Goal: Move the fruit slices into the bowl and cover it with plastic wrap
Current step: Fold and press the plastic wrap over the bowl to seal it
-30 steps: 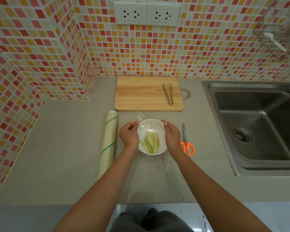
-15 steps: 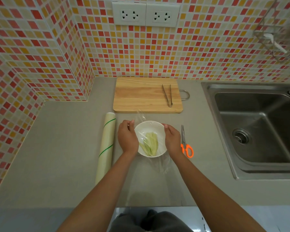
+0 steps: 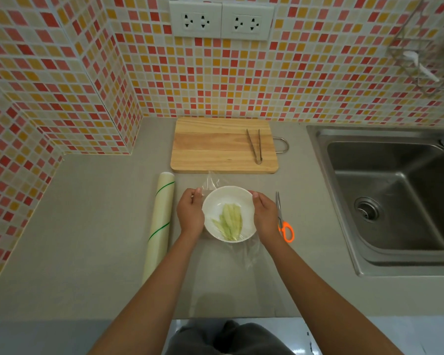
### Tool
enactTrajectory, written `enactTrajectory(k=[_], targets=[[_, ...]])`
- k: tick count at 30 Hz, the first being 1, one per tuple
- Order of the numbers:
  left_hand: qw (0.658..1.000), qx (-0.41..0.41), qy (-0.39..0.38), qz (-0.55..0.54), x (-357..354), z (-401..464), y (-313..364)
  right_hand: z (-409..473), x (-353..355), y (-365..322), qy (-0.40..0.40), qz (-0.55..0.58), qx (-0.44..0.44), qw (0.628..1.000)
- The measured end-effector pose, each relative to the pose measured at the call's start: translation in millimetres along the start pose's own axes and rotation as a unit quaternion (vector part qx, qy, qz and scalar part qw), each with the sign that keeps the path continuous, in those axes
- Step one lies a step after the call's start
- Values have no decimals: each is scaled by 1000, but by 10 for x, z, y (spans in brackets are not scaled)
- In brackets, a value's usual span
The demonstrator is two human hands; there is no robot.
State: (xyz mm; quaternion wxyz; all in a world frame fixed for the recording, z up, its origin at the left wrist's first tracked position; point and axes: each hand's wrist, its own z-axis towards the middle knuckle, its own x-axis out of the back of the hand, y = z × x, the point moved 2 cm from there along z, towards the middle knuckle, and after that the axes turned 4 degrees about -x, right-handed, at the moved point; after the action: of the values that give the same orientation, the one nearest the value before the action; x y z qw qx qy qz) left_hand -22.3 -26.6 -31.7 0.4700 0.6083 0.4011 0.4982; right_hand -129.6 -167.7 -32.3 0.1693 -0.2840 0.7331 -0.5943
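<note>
A white bowl (image 3: 228, 198) stands on the grey counter in front of the cutting board, with several pale green fruit slices (image 3: 230, 221) lying in it. A clear sheet of plastic wrap (image 3: 244, 254) is stretched over the bowl; loose film sticks out at the far left corner and trails toward me. My left hand (image 3: 190, 215) curls against the bowl's left side and pinches the wrap at the rim. My right hand (image 3: 264, 216) curls round the right side and presses the film down there.
A roll of plastic wrap (image 3: 159, 224) lies left of my left hand. Orange-handled scissors (image 3: 283, 221) lie just right of my right hand. Metal tongs (image 3: 254, 146) rest on the wooden cutting board (image 3: 215, 147) behind the bowl. A steel sink (image 3: 395, 198) is at the right.
Both hands slid a little along the bowl's sides while smoothing the wrap down. The bowl stayed in place.
</note>
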Motion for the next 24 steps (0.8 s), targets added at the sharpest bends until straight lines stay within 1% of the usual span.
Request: enactTrajectory(k=[4, 7, 13, 16, 21, 24], targets=[[998, 51, -16, -44, -3, 22, -39, -2, 7, 5, 3, -5, 2, 1000], [993, 93, -14, -69, -24, 9, -47, 1, 4, 1, -2, 4, -7, 1000], [986, 139, -9, -90, -52, -23, -79, -1, -17, 21, 0, 17, -25, 1000], [982, 166, -17, -84, -59, -17, -87, 0, -32, 34, 2, 29, -35, 999], [975, 205, -58, -69, -41, 33, -88, 9, -45, 52, 7, 31, -33, 999], [973, 220, -64, -39, -27, 109, -59, 14, -38, 49, -1, 32, -36, 999]])
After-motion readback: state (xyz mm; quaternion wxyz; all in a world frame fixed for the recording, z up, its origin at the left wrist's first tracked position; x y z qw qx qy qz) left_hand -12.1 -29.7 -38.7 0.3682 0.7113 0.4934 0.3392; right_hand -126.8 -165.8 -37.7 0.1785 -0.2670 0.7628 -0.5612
